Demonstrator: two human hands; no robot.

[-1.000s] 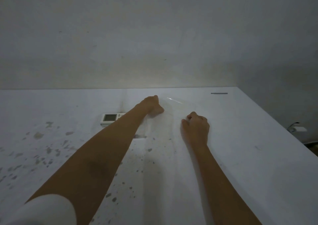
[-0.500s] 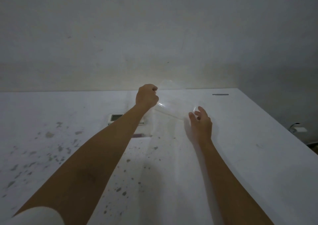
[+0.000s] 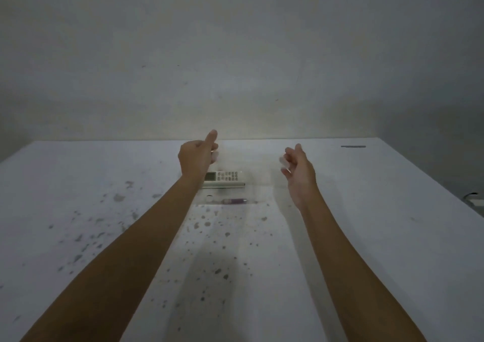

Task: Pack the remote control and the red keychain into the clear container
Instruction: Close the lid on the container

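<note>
A clear container (image 3: 250, 159), almost invisible, hangs above the white table (image 3: 366, 237) between my two hands. My left hand (image 3: 197, 156) pinches its left corner with the thumb up. My right hand (image 3: 297, 169) holds its right corner with curled fingers. The white remote control (image 3: 225, 178) lies flat on the table just below my left hand, screen to the left. The reddish keychain (image 3: 235, 201) lies on the table a little nearer to me than the remote. Both appear through or under the clear plastic; I cannot tell which.
The tabletop is speckled with dark stains (image 3: 204, 224) on the left and centre. A bare wall (image 3: 235, 67) rises behind the table's far edge. A dark strip (image 3: 353, 146) lies at the far right corner. A small white object (image 3: 475, 201) sits beyond the right edge.
Both hands have lifted the clear container off the table and moved apart to its two ends. The remote and the keychain, earlier mostly behind my left arm, now show.
</note>
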